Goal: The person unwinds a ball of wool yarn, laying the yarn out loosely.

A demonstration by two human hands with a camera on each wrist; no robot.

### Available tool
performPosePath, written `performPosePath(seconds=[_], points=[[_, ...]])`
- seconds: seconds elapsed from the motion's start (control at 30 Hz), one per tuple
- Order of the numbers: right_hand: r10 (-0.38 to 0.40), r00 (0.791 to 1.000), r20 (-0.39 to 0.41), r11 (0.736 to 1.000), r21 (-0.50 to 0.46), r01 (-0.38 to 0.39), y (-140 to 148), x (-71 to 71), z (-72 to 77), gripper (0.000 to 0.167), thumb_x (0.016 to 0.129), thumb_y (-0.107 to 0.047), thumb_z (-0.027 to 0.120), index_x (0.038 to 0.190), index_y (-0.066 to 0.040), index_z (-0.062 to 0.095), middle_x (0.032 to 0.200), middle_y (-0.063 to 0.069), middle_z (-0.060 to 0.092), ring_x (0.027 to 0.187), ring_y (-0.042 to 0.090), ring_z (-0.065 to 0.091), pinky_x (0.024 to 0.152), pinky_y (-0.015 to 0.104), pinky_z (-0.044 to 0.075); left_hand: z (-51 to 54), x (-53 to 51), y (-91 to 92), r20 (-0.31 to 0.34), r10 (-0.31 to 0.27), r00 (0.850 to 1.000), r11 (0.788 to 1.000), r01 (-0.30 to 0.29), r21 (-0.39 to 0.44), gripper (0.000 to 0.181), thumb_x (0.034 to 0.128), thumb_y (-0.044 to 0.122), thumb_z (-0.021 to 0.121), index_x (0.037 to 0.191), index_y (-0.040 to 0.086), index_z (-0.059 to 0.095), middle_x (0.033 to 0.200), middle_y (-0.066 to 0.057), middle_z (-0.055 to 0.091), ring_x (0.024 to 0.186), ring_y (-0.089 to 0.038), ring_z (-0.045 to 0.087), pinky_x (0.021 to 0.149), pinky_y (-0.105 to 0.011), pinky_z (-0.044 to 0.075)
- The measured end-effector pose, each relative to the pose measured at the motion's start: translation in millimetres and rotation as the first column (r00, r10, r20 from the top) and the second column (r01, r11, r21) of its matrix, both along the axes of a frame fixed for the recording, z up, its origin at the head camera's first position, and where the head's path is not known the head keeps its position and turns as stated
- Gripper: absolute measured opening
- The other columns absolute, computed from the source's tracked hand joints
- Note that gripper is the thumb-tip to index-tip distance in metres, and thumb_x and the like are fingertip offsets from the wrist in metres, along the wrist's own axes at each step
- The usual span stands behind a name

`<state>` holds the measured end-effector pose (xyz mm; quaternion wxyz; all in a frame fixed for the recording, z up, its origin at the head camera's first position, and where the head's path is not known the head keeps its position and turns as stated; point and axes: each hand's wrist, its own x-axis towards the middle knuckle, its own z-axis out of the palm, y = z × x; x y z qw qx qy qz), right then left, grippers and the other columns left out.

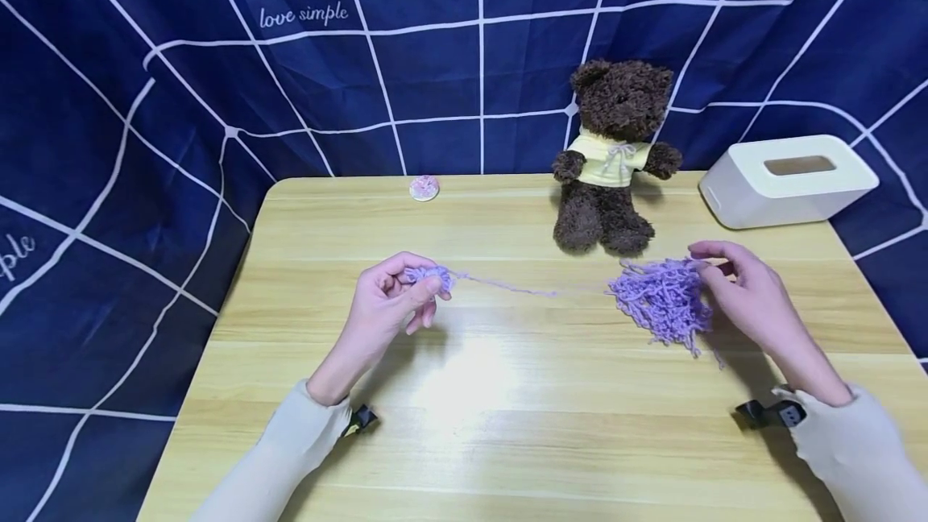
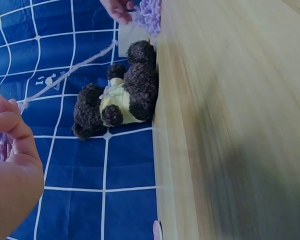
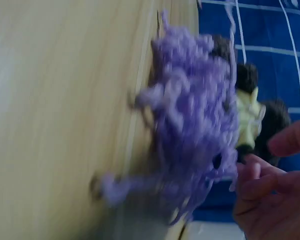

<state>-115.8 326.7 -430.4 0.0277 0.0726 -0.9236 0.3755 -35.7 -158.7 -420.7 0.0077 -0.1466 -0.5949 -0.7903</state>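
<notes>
Between the thumb and fingers of my left hand (image 1: 395, 296) is a small wound bundle of purple yarn (image 1: 431, 276). From it a single yarn strand (image 1: 500, 285) stretches rightward over the table; I cannot tell whether it joins the larger mass. My right hand (image 1: 750, 292) pinches the edge of a loose, tangled purple yarn mass (image 1: 663, 300), which hangs with several ends dangling. In the right wrist view the yarn tangle (image 3: 195, 110) looks blurred beside my fingertips (image 3: 250, 170). The left wrist view shows the taut-looking strand (image 2: 72, 70) leading away from my left hand (image 2: 15, 160).
A brown teddy bear (image 1: 612, 155) in a yellow top sits at the table's back edge. To its right stands a white tissue box (image 1: 786, 180). A round pink patterned disc (image 1: 424, 188) lies at the back. Blue checked cloth (image 1: 428, 79) hangs behind the wooden table (image 1: 449, 457).
</notes>
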Motion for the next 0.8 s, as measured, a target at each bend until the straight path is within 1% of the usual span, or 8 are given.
performPosePath(seconds=[0.07,0.13,0.23,0.3,0.43,0.5,0.63,0.8], points=[[-0.025,0.998,-0.060,0.999,-0.033,0.023,-13,3.3,3.2,0.035,0.112,-0.020,0.059,0.143,-0.006,0.067,0.120,-0.001,0.070,0.089,0.000,0.059,0.068,0.015,0.047,0.5,-0.4,0.6,-0.010,-0.013,1.000,1.000,0.013,-0.001,0.009,0.1058,0.002,0.070,0.114,0.002,0.073,0.093,-0.012,0.078,0.055,-0.018,0.058,0.043,-0.021,0.041],[-0.027,0.993,-0.111,0.993,-0.121,0.013,-27,6.4,6.4,0.034,0.112,-0.018,0.061,0.142,-0.005,0.068,0.119,-0.009,0.072,0.089,0.003,0.063,0.070,0.012,0.049,1.2,-0.9,1.6,-0.019,-0.027,0.999,1.000,0.027,-0.003,0.010,0.1059,0.002,0.070,0.116,0.003,0.073,0.094,-0.013,0.078,0.055,-0.019,0.057,0.043,-0.021,0.042],[0.014,0.985,-0.171,0.971,-0.234,-0.054,-50,10.9,10.6,0.030,0.111,-0.010,0.062,0.138,-0.001,0.070,0.115,-0.016,0.073,0.083,0.007,0.063,0.067,0.012,0.049,2.1,-1.6,3.4,-0.029,-0.041,0.999,0.999,0.041,-0.004,0.010,0.1058,0.001,0.069,0.116,0.002,0.073,0.093,-0.013,0.078,0.055,-0.020,0.057,0.044,-0.021,0.043],[0.071,0.980,-0.186,0.949,-0.291,-0.124,-66,14.8,13.5,0.029,0.110,-0.005,0.061,0.137,0.001,0.069,0.110,-0.011,0.073,0.077,0.010,0.060,0.063,0.015,0.048,3.0,-1.7,5.2,-0.028,-0.046,0.999,0.999,0.046,-0.007,0.010,0.1056,0.001,0.070,0.115,0.002,0.073,0.093,-0.013,0.078,0.055,-0.019,0.058,0.044,-0.021,0.043],[0.224,0.959,-0.176,0.885,-0.374,-0.276,-100,22.4,17.6,0.030,0.110,0.000,0.059,0.139,0.001,0.068,0.103,0.004,0.069,0.073,0.017,0.053,0.058,0.023,0.049,3.7,-1.4,9.1,-0.018,-0.060,0.998,0.998,0.060,-0.012,0.010,0.1051,0.001,0.070,0.115,0.002,0.072,0.092,-0.012,0.078,0.056,-0.019,0.059,0.044,-0.021,0.043],[0.299,0.940,-0.162,0.854,-0.395,-0.340,-116,25.0,18.2,0.032,0.110,0.001,0.058,0.140,0.000,0.067,0.105,0.011,0.068,0.074,0.021,0.055,0.061,0.025,0.052,3.8,-1.1,11.2,-0.017,-0.073,0.997,0.997,0.073,-0.011,0.011,0.1047,0.001,0.072,0.115,0.001,0.072,0.091,-0.011,0.078,0.057,-0.020,0.059,0.045,-0.021,0.043],[0.389,0.915,-0.107,0.818,-0.418,-0.396,-145,29.5,17.7,0.035,0.109,-0.002,0.061,0.143,-0.008,0.067,0.115,0.010,0.069,0.079,0.025,0.058,0.066,0.027,0.054,4.3,-0.8,14.6,-0.021,-0.096,0.995,0.995,0.096,-0.012,0.013,0.1043,0.004,0.074,0.116,0.000,0.071,0.092,-0.012,0.078,0.057,-0.019,0.059,0.045,-0.020,0.043],[0.464,0.883,-0.076,0.766,-0.467,-0.442,-172,31.9,19.6,0.035,0.109,-0.005,0.063,0.144,-0.009,0.066,0.133,0.007,0.068,0.076,0.023,0.055,0.066,0.027,0.053,5.8,-0.7,16.7,-0.016,-0.093,0.996,0.996,0.093,-0.016,0.015,0.1043,0.006,0.075,0.116,-0.001,0.071,0.092,-0.013,0.078,0.057,-0.020,0.059,0.045,-0.021,0.043]])
